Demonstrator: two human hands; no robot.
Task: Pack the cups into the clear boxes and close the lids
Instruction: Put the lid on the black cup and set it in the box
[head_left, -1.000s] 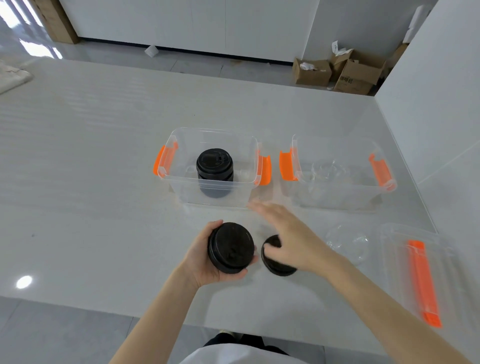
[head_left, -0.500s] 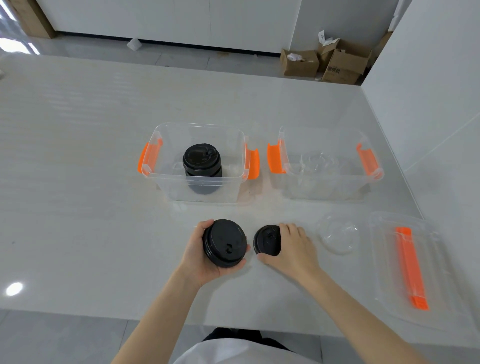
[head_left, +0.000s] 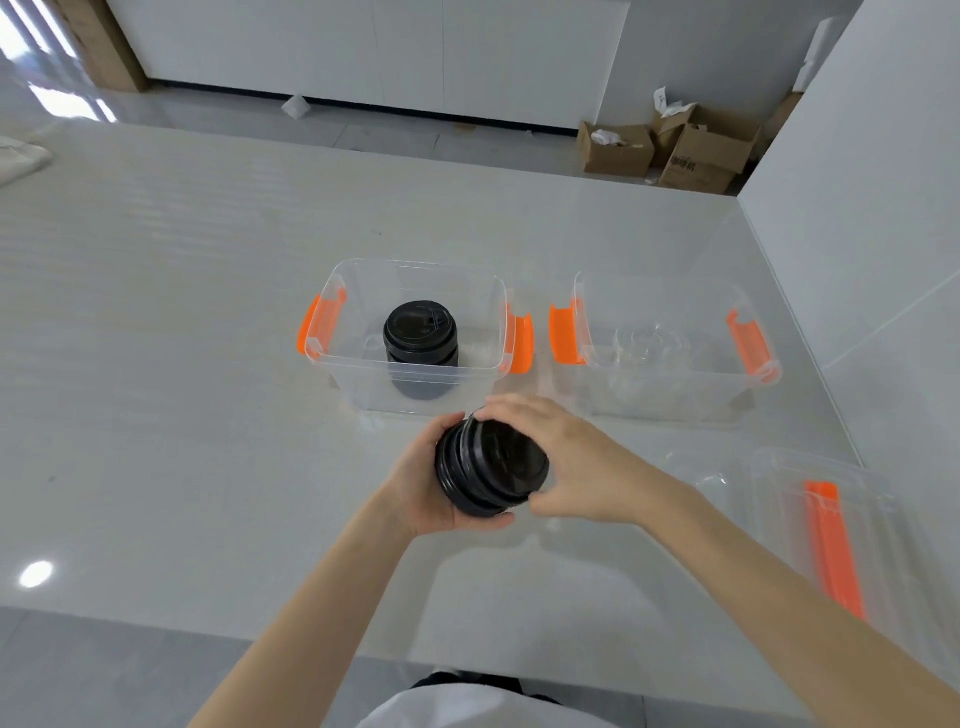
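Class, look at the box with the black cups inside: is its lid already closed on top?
No. The left clear box stands open at the top, the stack of black cups showing above its rim with no lid over it.

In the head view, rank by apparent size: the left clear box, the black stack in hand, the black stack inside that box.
1. Left clear box.
2. Black stack in hand.
3. Black stack in the box.
The held one sits nearer the camera, so their true sizes may match.
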